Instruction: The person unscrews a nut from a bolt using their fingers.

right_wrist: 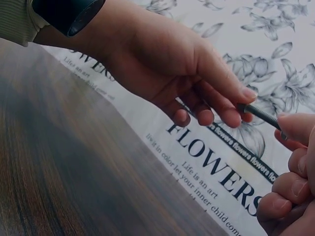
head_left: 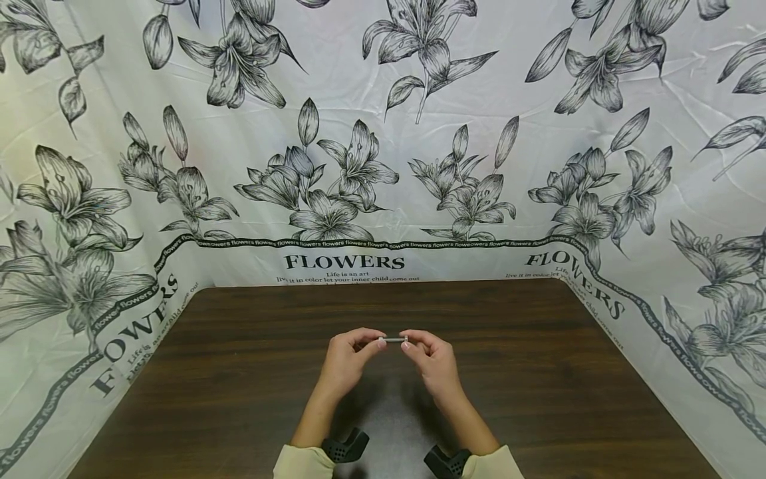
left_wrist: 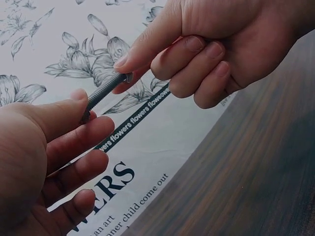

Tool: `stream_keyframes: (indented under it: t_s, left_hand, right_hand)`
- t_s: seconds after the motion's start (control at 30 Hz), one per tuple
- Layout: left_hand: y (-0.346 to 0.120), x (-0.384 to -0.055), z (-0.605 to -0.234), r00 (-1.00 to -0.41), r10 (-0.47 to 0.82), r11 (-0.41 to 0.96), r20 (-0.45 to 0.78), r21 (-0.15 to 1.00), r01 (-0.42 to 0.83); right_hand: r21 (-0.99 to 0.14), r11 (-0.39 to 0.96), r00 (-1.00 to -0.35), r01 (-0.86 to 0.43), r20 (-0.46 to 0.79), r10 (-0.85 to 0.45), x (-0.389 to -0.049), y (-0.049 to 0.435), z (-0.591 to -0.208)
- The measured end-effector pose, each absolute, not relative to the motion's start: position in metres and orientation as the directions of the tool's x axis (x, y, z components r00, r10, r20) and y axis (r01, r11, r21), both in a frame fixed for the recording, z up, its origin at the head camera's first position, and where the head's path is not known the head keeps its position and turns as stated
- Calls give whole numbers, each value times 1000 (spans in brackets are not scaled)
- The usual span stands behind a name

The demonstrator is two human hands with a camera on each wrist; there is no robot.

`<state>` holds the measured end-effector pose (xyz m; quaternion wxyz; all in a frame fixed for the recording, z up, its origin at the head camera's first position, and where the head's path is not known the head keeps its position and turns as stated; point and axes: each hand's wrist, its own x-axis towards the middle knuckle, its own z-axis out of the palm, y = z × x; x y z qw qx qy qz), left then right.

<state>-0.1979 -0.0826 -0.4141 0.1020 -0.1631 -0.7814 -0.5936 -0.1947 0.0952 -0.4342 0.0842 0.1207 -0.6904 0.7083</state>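
A grey threaded bolt is held level above the table, between both hands. My left hand pinches its left end between thumb and index finger. In the left wrist view, the other fingers of that hand are spread and touch nothing. A dark bit shows at that end of the bolt, mostly hidden by the fingertips. My right hand pinches the opposite end by the bolt's head, thumb against forefinger, with its other fingers folded in. Bare thread spans the gap between the hands in the right wrist view, where the bolt slants.
Beneath the hands lies a dark wood-grain table. A white cloth printed with black flowers and lettering stands around its back and sides. Black devices are strapped at both wrists, beside pale sleeves.
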Motion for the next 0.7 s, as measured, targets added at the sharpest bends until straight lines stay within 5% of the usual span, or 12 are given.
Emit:
stream_keyframes:
  t_s: [0.33, 0.7]
  left_hand:
    - [-82, -199, -415, -924, 129, 239, 360, 893, 382]
    - [-81, -200, -417, -921, 128, 245, 368, 888, 388]
  right_hand:
    - [-923, 24, -923, -384, 384, -3, -211, 95, -462]
    - [-928, -5, -924, -372, 371, -94, -196, 96, -437]
